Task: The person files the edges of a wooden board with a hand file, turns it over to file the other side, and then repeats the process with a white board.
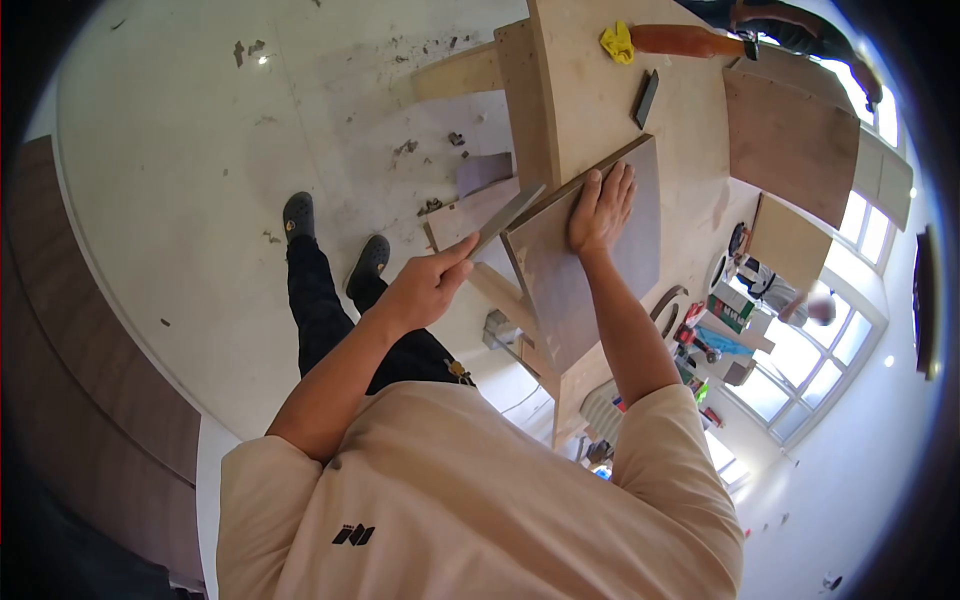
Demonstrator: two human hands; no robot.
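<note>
On the worktable [695, 120], cut off at the top of the view, presses down a broad brown board [553, 280], jutting past the tabletop's edge, under the flattened right hand [602, 210]. Well apart from it, clamps a slim grey bar [508, 222] in the left hand [425, 290], close alongside the board — hides one end in the grip. Cannot tell contact from a narrow gap there. Farther off, shows a green box [730, 308] — contents too small to make out.

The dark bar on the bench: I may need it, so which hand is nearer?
Right hand, on the panel near the dark bar; left hand, off the panel's edge, is farther.
</note>
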